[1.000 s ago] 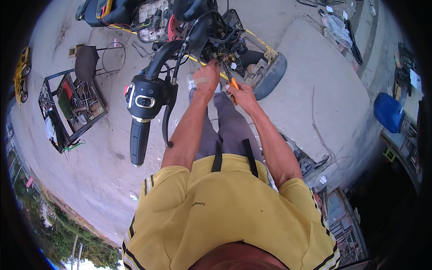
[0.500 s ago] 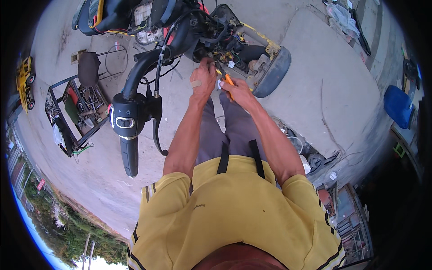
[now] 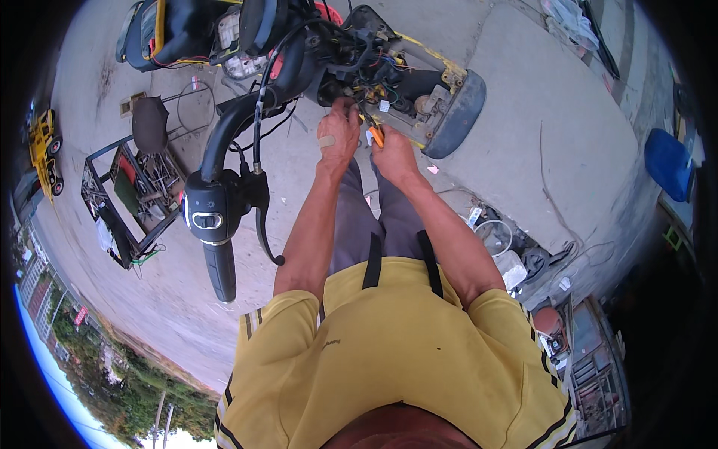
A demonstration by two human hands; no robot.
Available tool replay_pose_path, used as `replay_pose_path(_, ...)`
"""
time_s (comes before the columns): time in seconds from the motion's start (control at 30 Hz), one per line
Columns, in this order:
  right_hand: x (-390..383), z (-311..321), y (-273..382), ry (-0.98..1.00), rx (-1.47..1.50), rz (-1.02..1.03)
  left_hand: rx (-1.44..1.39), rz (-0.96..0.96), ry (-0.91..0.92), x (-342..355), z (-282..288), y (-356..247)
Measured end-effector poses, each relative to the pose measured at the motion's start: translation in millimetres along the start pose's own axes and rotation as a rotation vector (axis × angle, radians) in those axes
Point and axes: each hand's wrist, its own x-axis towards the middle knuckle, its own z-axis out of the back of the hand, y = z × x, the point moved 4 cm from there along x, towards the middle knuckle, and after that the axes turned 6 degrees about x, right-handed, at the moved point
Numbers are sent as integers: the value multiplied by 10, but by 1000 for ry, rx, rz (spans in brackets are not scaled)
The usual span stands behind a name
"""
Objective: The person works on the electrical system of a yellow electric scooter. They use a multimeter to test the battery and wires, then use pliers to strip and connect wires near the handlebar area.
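Observation:
My left hand (image 3: 340, 135), a plaster on its back, has its fingers closed at the black housing of the opened-up scooter (image 3: 336, 71); what they grip is too small to make out. Beside it, my right hand (image 3: 390, 156) grips orange-handled pliers (image 3: 376, 136), their dark jaws up among the exposed wires (image 3: 385, 75) near my left fingers. A small white connector (image 3: 384, 106) hangs among those wires. The handlebar with switch pod (image 3: 207, 206), brake lever and black grip reaches down left of my arms. A yellow-and-black footboard frame (image 3: 452, 105) lies right of the wiring.
At left are a metal frame holding tools (image 3: 134, 202), a dark padded seat (image 3: 149, 126) and a yellow toy truck (image 3: 46, 153). At right are a blue plastic object (image 3: 666, 163), cables, a plastic bag (image 3: 565, 30) and scrap by a broken concrete edge (image 3: 516, 262).
The view has shifted slightly. My right hand has turned and closed further over the pliers, whose handles show less. My left hand stays at the housing, fingers slightly repositioned.

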Motion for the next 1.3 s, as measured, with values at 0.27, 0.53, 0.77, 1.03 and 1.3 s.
replay_pose_path(0.27, 2, 56, 85, 13, -75, -16, -46, 19, 20, 4, 2, -26)
replay_pose_path(0.53, 37, 35, -69, 38, 95, -59, -92, -29, 47, 47, -28, 31)
replay_pose_path(0.77, -38, -79, -141, 250, 941, -533, -67, -112, 60, 121, -125, 175)
replay_pose_path(1.03, -66, -67, 49, 272, 1254, -750, -12, -109, 74, 129, -47, 80)
replay_pose_path(1.3, -10, 112, 57, -104, -164, 61, -109, -43, 164, 105, 52, 20)
